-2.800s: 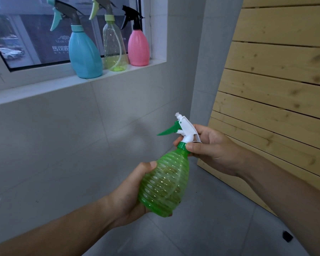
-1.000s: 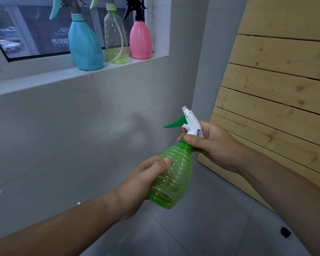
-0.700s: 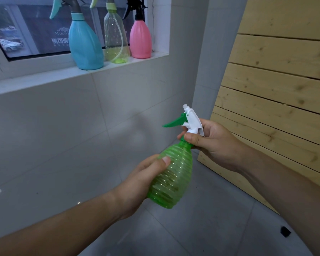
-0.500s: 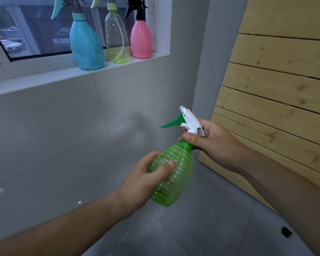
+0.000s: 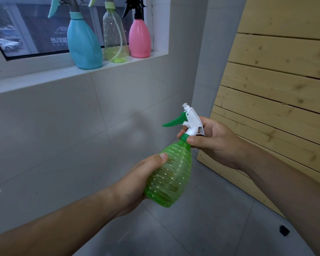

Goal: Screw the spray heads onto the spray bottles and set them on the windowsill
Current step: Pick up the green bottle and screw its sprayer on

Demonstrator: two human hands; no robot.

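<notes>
A ribbed green spray bottle is held tilted in front of me, below the windowsill. My left hand wraps around its body from the left. My right hand pinches the green collar of the white spray head, which sits on the bottle's neck with its green trigger pointing left. On the white windowsill stand a blue bottle, a clear yellow-green bottle and a pink bottle, each with a spray head on.
A grey tiled wall runs below the sill. A slatted wooden panel leans at the right. The floor is grey tile, with a small black object lying at the lower right.
My left hand has shifted its grip around the green bottle's body while my right hand stays on the collar. The view has drifted slightly.
</notes>
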